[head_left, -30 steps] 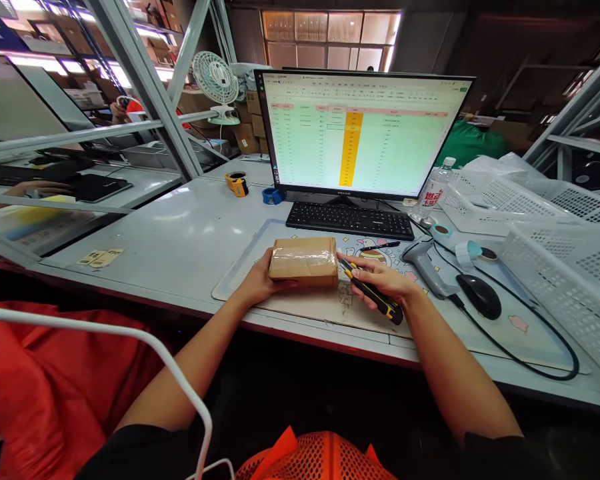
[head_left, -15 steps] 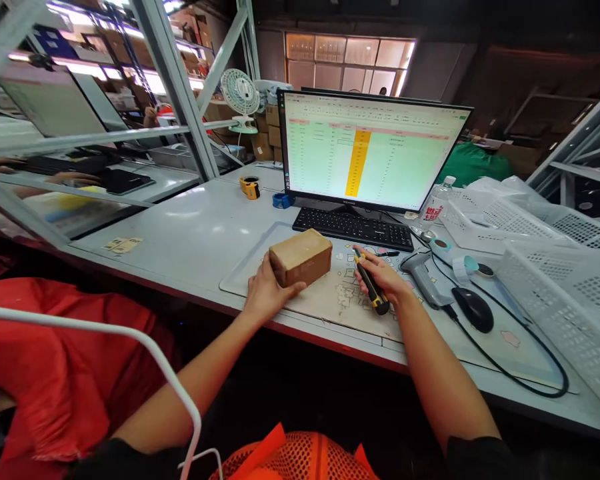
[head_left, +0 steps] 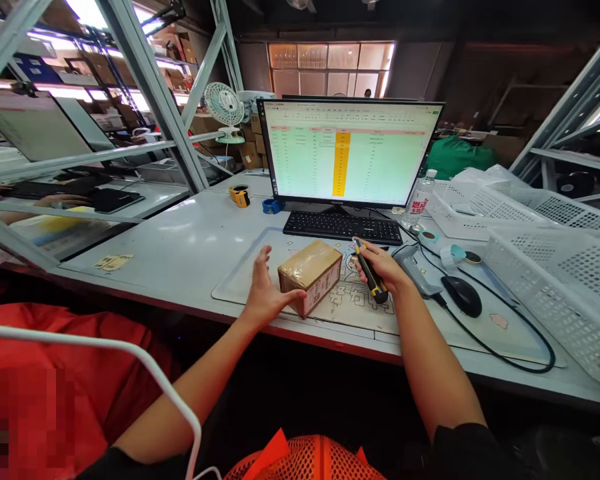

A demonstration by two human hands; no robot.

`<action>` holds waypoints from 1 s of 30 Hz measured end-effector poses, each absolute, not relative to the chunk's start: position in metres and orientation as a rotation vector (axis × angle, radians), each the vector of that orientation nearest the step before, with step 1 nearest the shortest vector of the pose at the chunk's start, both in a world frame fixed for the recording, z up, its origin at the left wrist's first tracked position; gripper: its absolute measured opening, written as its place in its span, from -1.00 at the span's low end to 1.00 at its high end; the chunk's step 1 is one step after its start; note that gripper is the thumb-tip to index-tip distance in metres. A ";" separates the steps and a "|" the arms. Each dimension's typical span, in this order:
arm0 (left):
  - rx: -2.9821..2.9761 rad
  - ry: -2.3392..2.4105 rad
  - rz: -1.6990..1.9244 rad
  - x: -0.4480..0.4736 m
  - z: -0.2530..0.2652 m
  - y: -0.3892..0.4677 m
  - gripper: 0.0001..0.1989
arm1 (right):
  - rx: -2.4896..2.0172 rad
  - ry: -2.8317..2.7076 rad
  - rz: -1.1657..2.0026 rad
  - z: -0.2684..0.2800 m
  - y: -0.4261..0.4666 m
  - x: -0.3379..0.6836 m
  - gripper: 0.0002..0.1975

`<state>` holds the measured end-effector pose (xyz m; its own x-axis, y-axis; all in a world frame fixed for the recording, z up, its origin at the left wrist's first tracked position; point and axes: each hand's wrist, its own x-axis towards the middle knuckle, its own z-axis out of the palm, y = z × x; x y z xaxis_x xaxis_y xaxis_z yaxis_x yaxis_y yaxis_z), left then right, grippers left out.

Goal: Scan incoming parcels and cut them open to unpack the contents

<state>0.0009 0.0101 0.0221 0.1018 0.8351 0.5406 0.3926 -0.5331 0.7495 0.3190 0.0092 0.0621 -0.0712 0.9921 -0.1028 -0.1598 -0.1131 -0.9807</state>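
Left hand (head_left: 264, 293) spread wide, thumb touching box (head_left: 311, 277) just to its right, right hand (head_left: 380, 267) gripping knife (head_left: 370, 280) right of box

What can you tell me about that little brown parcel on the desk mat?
The parcel is a small brown cardboard box wrapped in glossy clear tape. A white printed label shows on its near right side. It sits skewed on the desk mat, one corner toward the camera, in front of the keyboard. The left hand touches its near left side with the thumb, fingers spread open. The right hand, holding a yellow-and-black utility knife, is beside it, apart.
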 end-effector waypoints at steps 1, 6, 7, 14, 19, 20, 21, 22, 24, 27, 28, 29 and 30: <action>1.907 1.181 1.317 0.004 0.019 0.015 0.37 | -1.140 -1.105 1.427 0.062 0.009 0.318 -0.35; 1.801 1.178 1.184 0.008 0.008 0.003 0.20 | -1.163 -1.141 1.426 0.056 0.011 0.313 -0.44; 1.798 1.201 1.227 0.008 0.007 -0.001 0.15 | -1.160 -1.135 1.421 0.054 0.012 0.312 -0.45; 1.689 1.282 1.157 0.011 0.000 0.014 0.34 | -1.085 -1.183 1.352 0.051 0.014 0.309 -0.60; 1.823 0.959 0.970 -0.022 0.016 0.063 0.21 | -1.213 -1.136 1.355 0.054 0.012 0.306 -0.69; 1.847 0.924 0.954 -0.029 0.019 0.068 0.19 | -1.231 -1.162 1.354 0.054 0.011 0.303 -0.68; 1.868 0.904 0.958 -0.035 0.020 0.070 0.17 | -1.243 -1.195 1.348 0.055 0.010 0.301 -0.68; 1.889 0.897 0.978 -0.040 0.019 0.071 0.16 | -1.254 -1.228 1.345 0.055 0.008 0.297 -0.67; 1.958 0.902 1.019 -0.044 0.015 0.066 0.14 | -1.269 -1.286 1.334 0.057 0.005 0.289 -0.64; 2.053 0.905 1.040 -0.045 0.005 0.057 0.09 | -1.239 -1.359 1.303 0.060 0.002 0.277 -0.61; 2.077 0.909 1.044 -0.045 0.003 0.055 0.07 | -1.222 -1.376 1.291 0.061 0.001 0.274 -0.61; 2.099 0.912 1.052 -0.044 0.000 0.053 0.06 | -1.206 -1.390 1.278 0.062 0.001 0.272 -0.61; 2.117 0.911 1.060 -0.044 -0.001 0.052 0.05 | -1.199 -1.399 1.266 0.063 0.000 0.270 -0.61</action>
